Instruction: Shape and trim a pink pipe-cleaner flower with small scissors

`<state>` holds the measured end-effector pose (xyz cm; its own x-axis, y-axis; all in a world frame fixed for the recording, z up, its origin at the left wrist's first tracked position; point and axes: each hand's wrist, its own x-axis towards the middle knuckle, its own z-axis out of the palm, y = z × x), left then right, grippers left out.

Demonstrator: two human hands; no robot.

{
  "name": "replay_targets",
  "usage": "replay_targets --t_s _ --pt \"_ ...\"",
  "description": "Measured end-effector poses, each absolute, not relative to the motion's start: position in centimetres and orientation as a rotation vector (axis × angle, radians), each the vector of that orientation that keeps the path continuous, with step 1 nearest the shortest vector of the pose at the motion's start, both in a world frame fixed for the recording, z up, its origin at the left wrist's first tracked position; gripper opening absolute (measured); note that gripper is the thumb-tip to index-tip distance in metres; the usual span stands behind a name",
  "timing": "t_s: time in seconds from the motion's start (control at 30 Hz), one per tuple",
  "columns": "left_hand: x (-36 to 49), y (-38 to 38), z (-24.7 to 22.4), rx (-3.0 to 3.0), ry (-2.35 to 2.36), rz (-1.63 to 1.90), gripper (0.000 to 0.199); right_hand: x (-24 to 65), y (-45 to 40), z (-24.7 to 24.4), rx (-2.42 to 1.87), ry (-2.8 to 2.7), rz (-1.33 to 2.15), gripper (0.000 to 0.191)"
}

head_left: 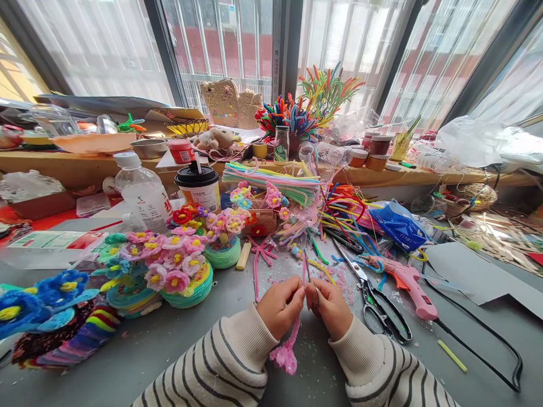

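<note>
Between thumb and fingers, my left hand point(280, 305) pinches a pink pipe cleaner point(304, 271). Below that hand hangs its fluffy pink end point(285, 357), a shaped tuft just above the grey table. My right hand point(330, 308) is closed round a small pair of scissors point(308, 264), whose narrow blades point away from me alongside the pipe cleaner. The fingers hide most of the handle, and I cannot tell whether the blades touch the fuzz. Both hands nearly meet. Beyond them lies a pink pipe-cleaner piece with several arms point(262, 252), and fuzz clippings are scattered around.
Large scissors point(373, 291) and a pink glue gun point(409, 285) with a black cord lie at right. Pipe-cleaner flower pots point(186, 288) crowd the left, near a plastic bottle point(144, 195) and a lidded cup point(197, 189). Pipe-cleaner bundles point(271, 183) lie behind, below a wooden ledge point(237, 168).
</note>
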<state>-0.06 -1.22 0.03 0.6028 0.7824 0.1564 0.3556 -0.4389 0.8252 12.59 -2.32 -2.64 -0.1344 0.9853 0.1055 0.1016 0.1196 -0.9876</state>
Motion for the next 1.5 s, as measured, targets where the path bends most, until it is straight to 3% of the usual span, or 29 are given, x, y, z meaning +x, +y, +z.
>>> replay_targets --t_s 0.57,1.5 --pt "-0.17 -1.19 0.31 1.857 0.955 0.85 0.023 12.4 -2.36 -2.46 -1.152 -1.638 1.129 0.055" --pt "-0.21 -0.83 -0.25 1.95 1.052 0.858 0.024 12.06 -2.8 -1.91 -1.208 -1.703 0.977 0.045"
